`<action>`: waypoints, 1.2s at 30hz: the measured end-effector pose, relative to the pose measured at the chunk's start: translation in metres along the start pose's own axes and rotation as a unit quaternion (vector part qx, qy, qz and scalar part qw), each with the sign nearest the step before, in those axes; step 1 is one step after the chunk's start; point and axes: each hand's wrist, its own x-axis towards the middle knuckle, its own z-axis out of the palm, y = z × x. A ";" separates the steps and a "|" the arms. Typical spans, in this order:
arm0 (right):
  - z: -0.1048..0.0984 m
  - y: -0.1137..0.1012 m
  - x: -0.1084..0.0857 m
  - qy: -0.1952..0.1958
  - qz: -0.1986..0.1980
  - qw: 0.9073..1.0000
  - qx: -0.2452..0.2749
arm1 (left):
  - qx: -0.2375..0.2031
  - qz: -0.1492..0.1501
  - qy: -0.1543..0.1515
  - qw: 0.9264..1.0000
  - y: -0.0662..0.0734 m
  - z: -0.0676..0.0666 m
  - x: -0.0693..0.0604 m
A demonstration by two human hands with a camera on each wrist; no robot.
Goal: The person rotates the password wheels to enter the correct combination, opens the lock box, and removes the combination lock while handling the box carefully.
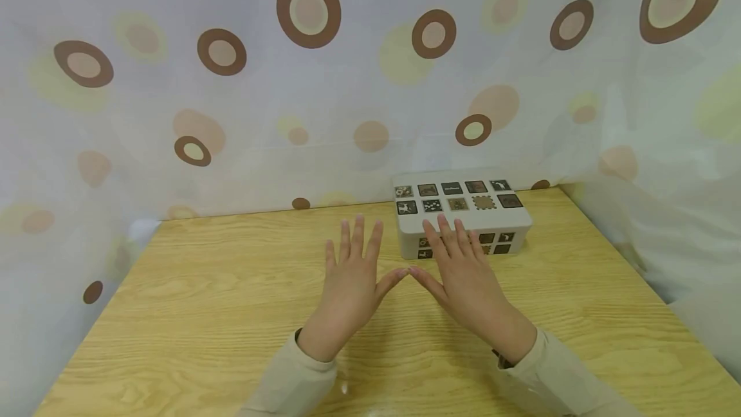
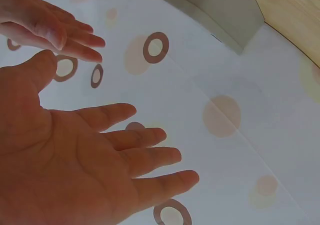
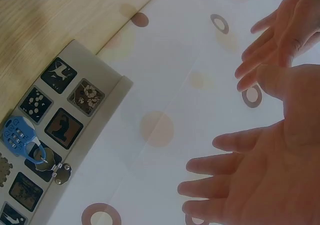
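Got 2 pale beige sleeves [image 1: 292,375] nearest, soft matte cloth, wrinkled, reaching in from the bottom edge of the head view. Below them, a table [image 1: 231,301] with yellowish wood grain, streaky, long wavy lines. Behind and at the sides, a hanging white cloth [image 1: 347,101], softly creased, printed with brown rings, beige ovals and yellow-green blobs.

Box [image 1: 469,219]: far side of the table, right of centre, near the cloth. Off-white, smooth, oblong, rounded corners. Carrying 2 rows of 5 dark and brown square prints [image 1: 457,204] on the lid, 1 with a scalloped edge, more on the front wall. From right wrist view, also showing a blue combination lock [image 3: 18,139], rounded body with small dials, curved shackle at a round-plated metal clasp [image 3: 62,174].

Left hand [image 1: 350,285]: spread wide, fingers straight and fanned, thumb out to the side, holding nothing. Over the wood, left of the box. Right hand [image 1: 471,291]: same spread, fingers straight, thumb out toward the left thumb, also gripping nothing. Overlapping the box front in head view, but with a gap to it in right wrist view. Thumb tips meeting or just shy of it, can't tell which. Both palms facing away from the head view
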 end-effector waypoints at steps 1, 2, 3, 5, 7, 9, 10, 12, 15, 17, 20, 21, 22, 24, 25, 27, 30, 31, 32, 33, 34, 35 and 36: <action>0.000 0.000 0.000 0.001 0.000 1.000 0.001 | 0.000 0.002 0.001 1.000 0.000 0.000 0.000; 0.000 0.000 0.000 0.001 0.000 1.000 0.003 | -0.003 0.003 0.002 1.000 0.001 0.000 0.000; 0.000 0.001 0.000 0.002 -0.001 1.000 0.005 | -0.006 0.006 0.004 1.000 0.001 0.000 0.000; 0.001 0.001 0.000 0.005 -0.001 1.000 0.008 | -0.011 0.012 0.006 1.000 0.002 -0.001 0.001; 0.001 0.001 0.000 0.009 -0.002 1.000 0.011 | -0.015 0.017 0.006 1.000 0.003 -0.001 0.001; 0.002 0.002 0.001 0.014 -0.002 1.000 0.015 | -0.015 0.022 0.006 1.000 0.003 0.000 0.001; 0.002 0.002 0.001 0.016 -0.002 1.000 0.017 | -0.014 0.024 0.005 1.000 0.004 0.000 0.002; 0.002 0.002 0.001 0.019 -0.003 1.000 0.021 | -0.013 0.028 0.004 1.000 0.004 0.001 0.002; 0.002 0.002 0.001 0.018 0.001 1.000 0.025 | -0.007 0.034 0.008 0.999 0.005 0.002 0.003; 0.000 0.002 0.001 0.017 0.003 1.000 0.024 | -0.004 0.037 0.012 0.999 0.006 0.003 0.003; -0.001 0.004 0.002 0.018 0.007 1.000 0.019 | 0.001 0.039 0.017 0.999 0.007 0.004 0.005; -0.001 0.004 0.002 0.019 0.008 1.000 0.017 | 0.002 0.040 0.018 0.999 0.007 0.004 0.005; -0.002 0.004 0.003 0.018 0.010 1.000 0.017 | 0.003 0.041 0.019 0.999 0.007 0.004 0.006; -0.002 0.005 0.003 0.018 0.014 1.000 0.017 | 0.005 0.043 0.021 0.999 0.008 0.005 0.007; -0.003 0.006 0.003 0.016 0.016 1.000 0.016 | 0.005 0.045 0.021 0.999 0.009 0.006 0.007; -0.004 0.006 0.003 0.014 0.021 1.000 0.015 | 0.006 0.046 0.019 0.999 0.010 0.006 0.008; -0.006 0.006 0.004 0.013 0.026 1.000 0.010 | 0.009 0.047 0.014 0.999 0.012 0.008 0.010; -0.007 0.007 0.004 0.011 0.028 1.000 0.009 | 0.011 0.048 0.013 0.999 0.013 0.008 0.010; -0.007 0.007 0.004 0.010 0.030 0.999 0.010 | 0.012 0.048 0.012 0.999 0.013 0.009 0.011; -0.008 0.008 0.004 0.008 0.033 0.999 0.009 | 0.013 0.049 0.012 0.999 0.014 0.010 0.011; -0.008 0.008 0.004 0.006 0.035 0.999 0.008 | 0.014 0.050 0.012 0.999 0.015 0.011 0.012; -0.008 0.008 0.004 0.004 0.037 0.999 0.008 | 0.014 0.051 0.012 0.999 0.015 0.012 0.012; -0.008 0.009 0.004 0.003 0.038 0.999 0.008 | 0.015 0.051 0.011 0.999 0.016 0.013 0.013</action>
